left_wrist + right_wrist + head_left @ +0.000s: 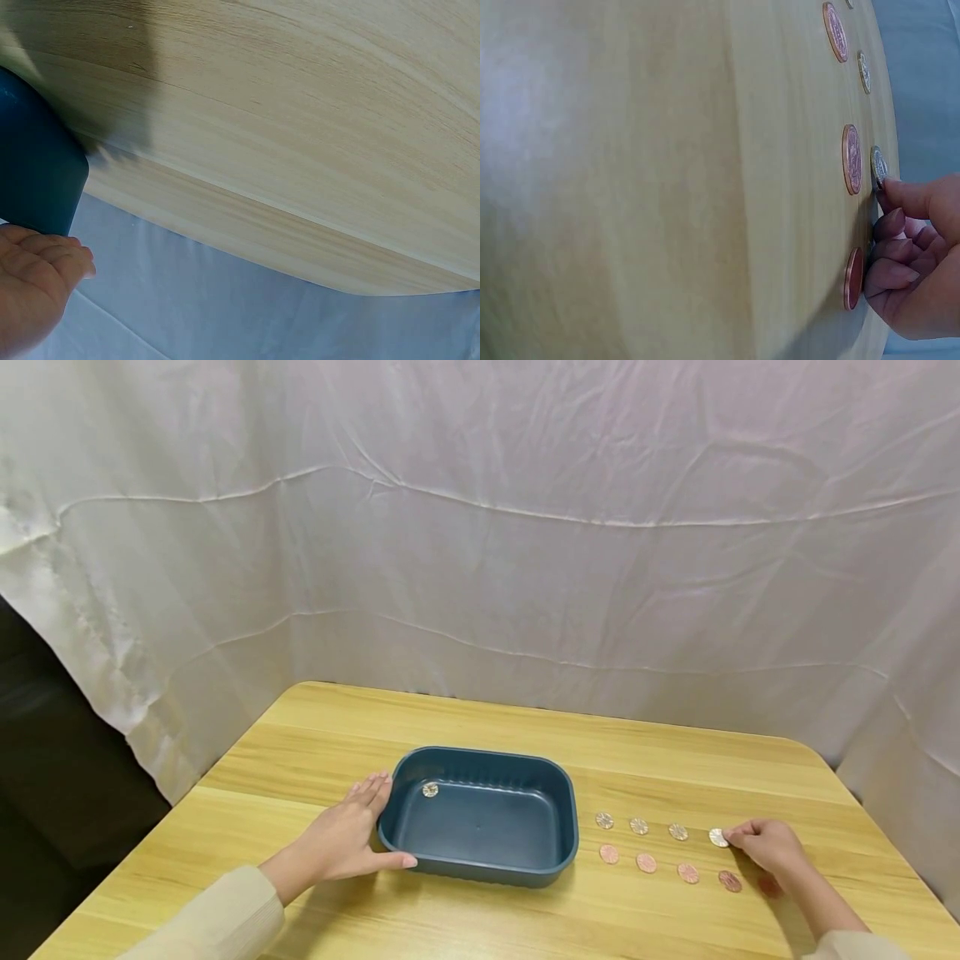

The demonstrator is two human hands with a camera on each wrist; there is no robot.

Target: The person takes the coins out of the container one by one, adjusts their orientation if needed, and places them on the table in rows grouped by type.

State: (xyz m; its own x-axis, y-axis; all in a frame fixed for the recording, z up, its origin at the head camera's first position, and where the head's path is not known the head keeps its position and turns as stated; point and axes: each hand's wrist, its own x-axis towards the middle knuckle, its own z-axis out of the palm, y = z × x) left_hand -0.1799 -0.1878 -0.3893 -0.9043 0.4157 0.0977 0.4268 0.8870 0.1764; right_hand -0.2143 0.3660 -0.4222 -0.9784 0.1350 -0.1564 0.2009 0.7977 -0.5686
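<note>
My right hand (771, 845) pinches the edge of a silver-coloured coin (718, 837) with thumb and forefinger, its other fingers curled under. In the right wrist view that coin (879, 166) looks tilted at the thumb tip. Three more silver-coloured coins (638, 826) lie to its left in a row. Nearer the person runs a row of several copper-coloured coins (647, 862), the rightmost partly in the hand's shadow. My left hand (348, 835) rests against the left end of a dark blue plastic tub (480, 867), thumb along its front wall. Inside the tub lies one coin (430, 789).
The wooden table (360, 718) has rounded far corners. White cloth (525, 568) hangs behind it and at both sides. A dark area (52, 793) shows beyond the table at the left.
</note>
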